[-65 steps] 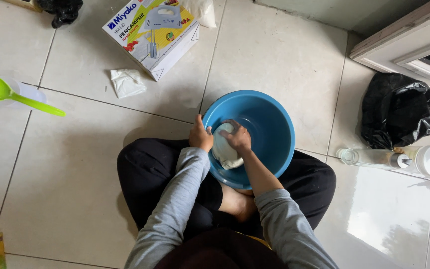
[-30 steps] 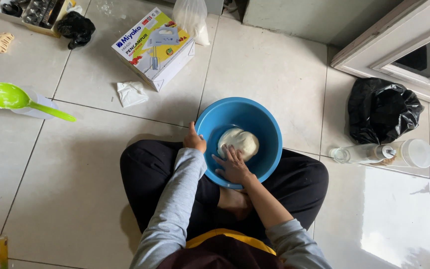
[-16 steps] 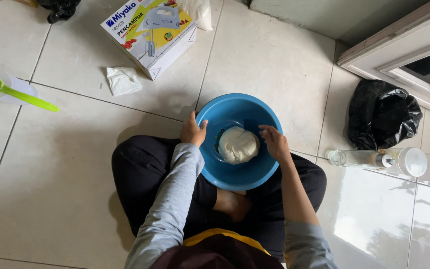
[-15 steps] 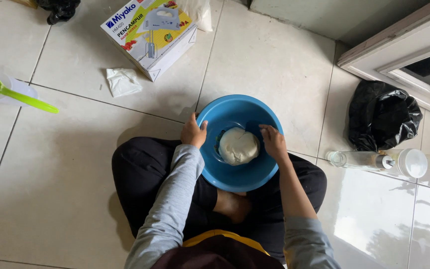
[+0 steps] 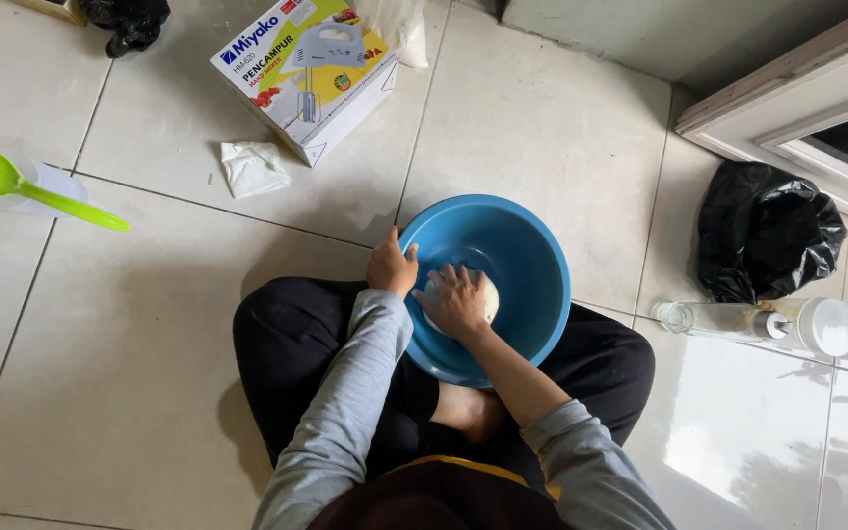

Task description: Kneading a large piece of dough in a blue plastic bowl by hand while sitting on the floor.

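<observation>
While I sit cross-legged on the glossy pale tiled floor (image 5: 149, 353), my right hand (image 5: 455, 302) lies palm-down with its fingers spread over a soft, pale lump of dough (image 5: 486, 294), pressing on it inside the round blue plastic bowl (image 5: 522, 245). That forearm reaches in over the bowl's near rim, its grey sleeve pushed back towards the elbow. My left hand (image 5: 391, 268) is curled over the bowl's left rim, fingers closed on the edge, wrist bent and the grey sleeve drawn down to it. The bowl is smooth and deep and sits on the floor just in front of my crossed legs. To its right a clear bottle (image 5: 718, 318) lies on its side, beside a round white lid (image 5: 828, 326), and behind them slumps a crinkled black plastic bag (image 5: 763, 231). Further off to the upper left stands a white and yellow cardboard box (image 5: 304, 74) showing a hand mixer, with a small crumpled white packet (image 5: 252, 167) close by. At the far left lies a bright green plastic ladle (image 5: 12, 185).
</observation>
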